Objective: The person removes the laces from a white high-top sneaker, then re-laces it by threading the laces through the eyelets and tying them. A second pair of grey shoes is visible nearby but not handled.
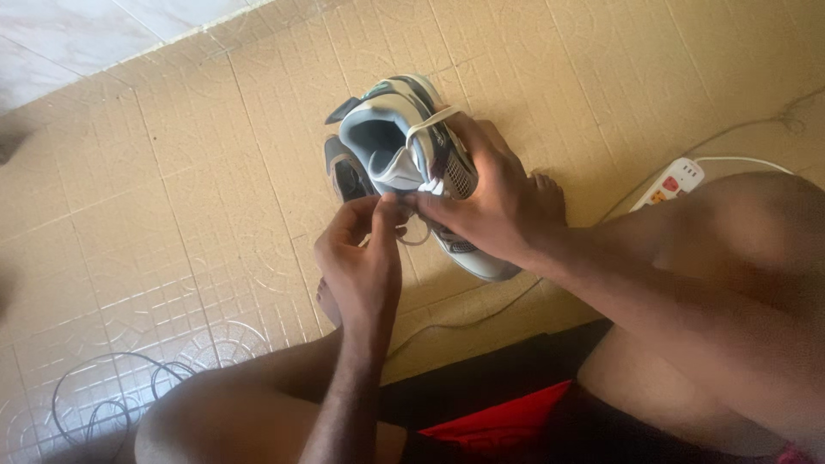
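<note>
**Sneaker and lace, held over tiled floor: hazards noted**

Cable [112, 395], thin and dark, lay in loose coils on the tan tiled floor [172, 172] at far left, well apart from both hands.

Left hand [361, 258] was raised from between the knees, thumb and forefinger pinched narrow on the end of a white lace [430, 120]. Judged risk: a grip so slight could have let the lace end slip free.

Sneaker [404, 142], grey and white with dark trim, was held up off the floor at centre, opening toward the camera. A second sneaker [344, 172], darker, sat just behind and below it, partly hidden.

Right hand [494, 206] was closed around the side of the grey sneaker, fingers across its mesh panel. Judged risk: a sharp pull from the left could have twisted the sneaker in this one-handed hold.

Bare foot [546, 193] rested just beside the right hand, beneath the sneaker.

Power strip [670, 182], white with red switches, lay on the floor at right, its cord [464, 318] trailing under the legs; a shifting leg could have snagged it.
</note>
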